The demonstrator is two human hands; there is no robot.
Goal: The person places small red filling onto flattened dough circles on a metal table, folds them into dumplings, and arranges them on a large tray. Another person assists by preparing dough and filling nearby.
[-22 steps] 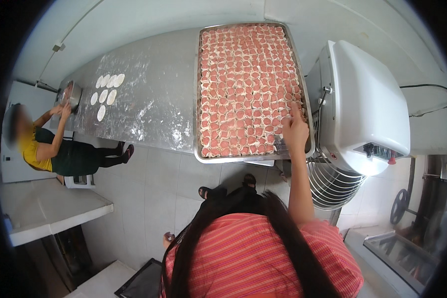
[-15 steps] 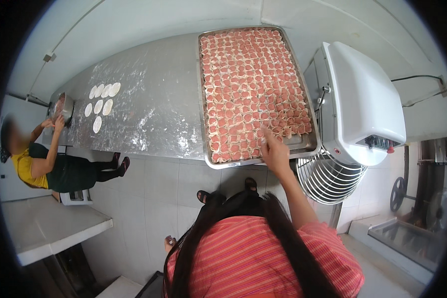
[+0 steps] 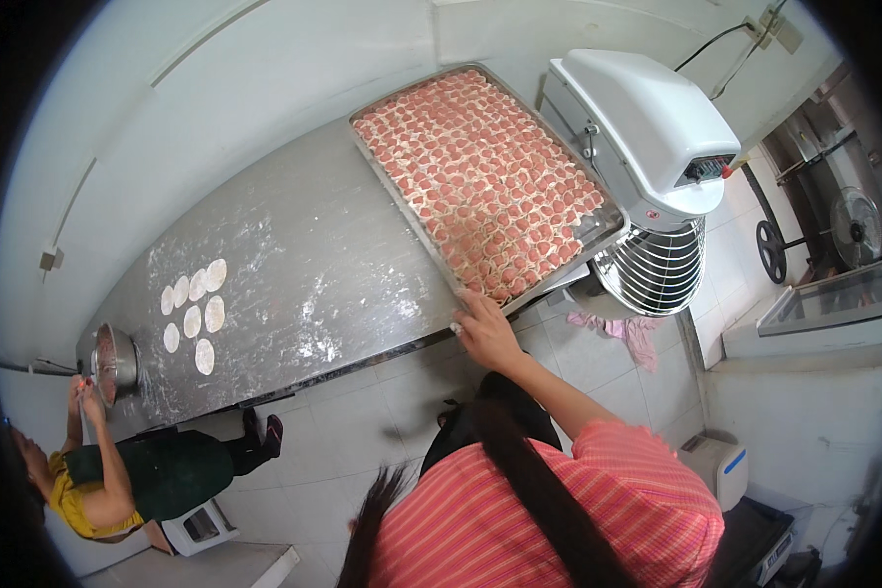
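Note:
My right hand [image 3: 487, 331] is at the near left corner of a large metal tray [image 3: 402, 201]. Its fingers are stretched out over the rim and look to be touching it, with no grip visible. A small white spot shows by the thumb side, too small to name. Rows of small dough pieces topped with pink meat filling [image 3: 480, 176] cover most of the tray; bare metal shows at its right corner. My left hand is out of sight.
Several flat round dough wrappers [image 3: 192, 320] lie on the floured metal table [image 3: 294, 245]. At the far left, a co-worker [image 3: 127, 480] has both hands at a metal bowl [image 3: 118, 361]. Right of the tray stands a white mixer [image 3: 647, 127] with a wire guard [image 3: 661, 269].
My right hand has moved from over the filled pieces to the tray's near left corner. My view has turned, so the tray and table appear tilted. The co-worker's hands remain at the bowl.

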